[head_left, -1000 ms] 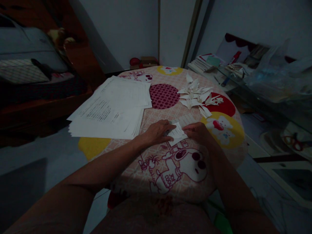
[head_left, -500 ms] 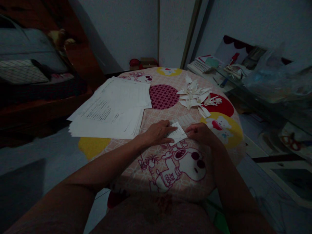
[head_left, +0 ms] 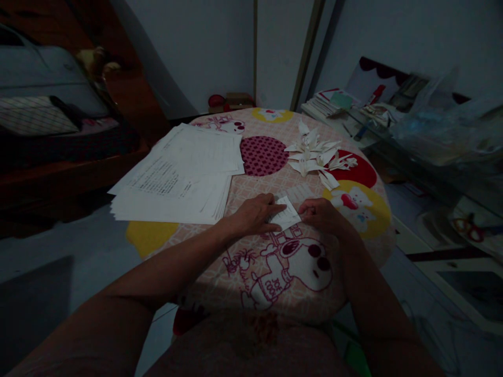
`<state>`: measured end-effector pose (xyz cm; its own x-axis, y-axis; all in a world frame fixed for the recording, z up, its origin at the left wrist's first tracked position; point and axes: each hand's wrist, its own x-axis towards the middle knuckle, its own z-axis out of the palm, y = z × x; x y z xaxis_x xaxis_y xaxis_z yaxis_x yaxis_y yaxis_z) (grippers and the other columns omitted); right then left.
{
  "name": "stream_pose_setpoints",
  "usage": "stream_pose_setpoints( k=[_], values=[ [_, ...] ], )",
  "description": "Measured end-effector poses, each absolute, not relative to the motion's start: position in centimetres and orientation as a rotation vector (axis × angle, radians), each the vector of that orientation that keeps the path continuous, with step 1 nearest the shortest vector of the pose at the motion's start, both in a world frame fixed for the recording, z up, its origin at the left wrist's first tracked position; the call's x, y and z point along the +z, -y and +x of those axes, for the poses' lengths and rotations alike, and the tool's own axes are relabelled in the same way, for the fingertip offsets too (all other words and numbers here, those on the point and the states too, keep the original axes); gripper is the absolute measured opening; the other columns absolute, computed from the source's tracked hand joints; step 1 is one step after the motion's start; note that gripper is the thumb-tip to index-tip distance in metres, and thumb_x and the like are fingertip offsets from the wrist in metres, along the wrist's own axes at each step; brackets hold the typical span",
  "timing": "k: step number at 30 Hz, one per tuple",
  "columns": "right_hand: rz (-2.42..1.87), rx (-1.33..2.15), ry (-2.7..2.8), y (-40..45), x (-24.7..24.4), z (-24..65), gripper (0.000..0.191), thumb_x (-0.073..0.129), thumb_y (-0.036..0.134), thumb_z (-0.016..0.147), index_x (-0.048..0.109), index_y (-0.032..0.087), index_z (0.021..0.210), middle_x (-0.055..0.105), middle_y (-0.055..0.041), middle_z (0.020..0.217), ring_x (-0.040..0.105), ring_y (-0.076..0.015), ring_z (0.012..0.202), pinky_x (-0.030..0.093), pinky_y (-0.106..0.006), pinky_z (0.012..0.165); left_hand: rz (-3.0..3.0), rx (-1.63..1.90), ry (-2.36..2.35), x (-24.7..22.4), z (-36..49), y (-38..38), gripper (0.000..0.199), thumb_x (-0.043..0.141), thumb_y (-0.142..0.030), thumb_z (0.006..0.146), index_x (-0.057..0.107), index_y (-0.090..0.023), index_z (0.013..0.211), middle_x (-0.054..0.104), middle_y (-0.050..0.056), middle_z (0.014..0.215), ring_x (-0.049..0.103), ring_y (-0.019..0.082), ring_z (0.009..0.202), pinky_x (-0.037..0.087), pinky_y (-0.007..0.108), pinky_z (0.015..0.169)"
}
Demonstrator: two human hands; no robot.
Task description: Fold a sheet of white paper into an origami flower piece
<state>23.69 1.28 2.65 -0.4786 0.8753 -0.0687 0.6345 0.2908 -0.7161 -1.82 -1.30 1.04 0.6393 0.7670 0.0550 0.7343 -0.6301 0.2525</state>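
A small folded piece of white paper lies on the patterned tablecloth in front of me. My left hand rests over its left side, fingers stretched out and apart, pressing it down. At the paper's right corner, my right hand is closed in a pinch, its fingertips at the edge. Exactly how much of the corner sits between those fingers is hard to make out in the dim light. Beyond the hands lies a cluster of folded white paper flowers.
A stack of printed sheets covers the left of the round table. The tablecloth hangs over the near edge. To the right, a glass-topped stand holds papers and a plastic bag. Scissors lie lower on it.
My right hand has shifted very slightly at the paper's right corner, its fingers curled a little more. My left hand and the folded paper have stayed in place.
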Motion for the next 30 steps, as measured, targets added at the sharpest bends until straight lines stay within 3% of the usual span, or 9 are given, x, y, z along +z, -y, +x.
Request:
stream_pose_setpoints(
  k=[9, 17, 25, 30],
  values=[
    [-1.365, 1.107, 2.134, -1.2, 2.4, 23.5, 0.007, 0.063, 0.023, 0.067, 0.062, 0.017, 0.068, 0.052, 0.0053, 0.052, 0.042, -0.0081, 0.048, 0.031, -0.022, 0.049, 2.674, 0.291, -1.102, 1.0, -1.5, 1.7, 0.047, 0.061, -0.049, 0.091, 0.058, -0.029, 0.134, 0.055, 0.010, 0.124, 0.052, 0.024, 0.110, 0.046, 0.035, 0.093],
    [-1.371, 0.988, 2.171, -1.3, 2.5, 23.1, 0.012, 0.059, 0.024, 0.071, 0.066, 0.016, 0.064, 0.056, 0.0022, 0.052, 0.047, -0.0103, 0.052, 0.034, -0.024, 0.053, 2.751, 0.277, -1.075, 0.9, -1.2, 1.4, 0.055, 0.058, -0.051, 0.092, 0.051, -0.027, 0.142, 0.051, 0.011, 0.139, 0.050, 0.028, 0.118, 0.043, 0.039, 0.100],
    [-1.485, 0.680, 2.280, -1.3, 2.2, 21.8, 0.011, 0.059, 0.015, 0.068, 0.062, 0.017, 0.058, 0.059, 0.0002, 0.054, 0.048, -0.0111, 0.053, 0.033, -0.025, 0.054, 2.716, 0.277, -1.102, 1.1, -0.8, 1.4, 0.069, 0.061, -0.064, 0.085, 0.052, -0.023, 0.139, 0.052, 0.013, 0.138, 0.051, 0.030, 0.118, 0.045, 0.041, 0.097],
    [-1.549, 0.679, 2.255, -1.3, 2.2, 21.6, 0.011, 0.060, 0.014, 0.068, 0.059, 0.018, 0.057, 0.058, -0.0003, 0.055, 0.047, -0.0114, 0.053, 0.033, -0.026, 0.054, 2.700, 0.294, -1.110, 1.1, -0.8, 1.6, 0.069, 0.064, -0.064, 0.083, 0.052, -0.024, 0.138, 0.053, 0.012, 0.137, 0.051, 0.029, 0.119, 0.045, 0.039, 0.097]
  ],
)
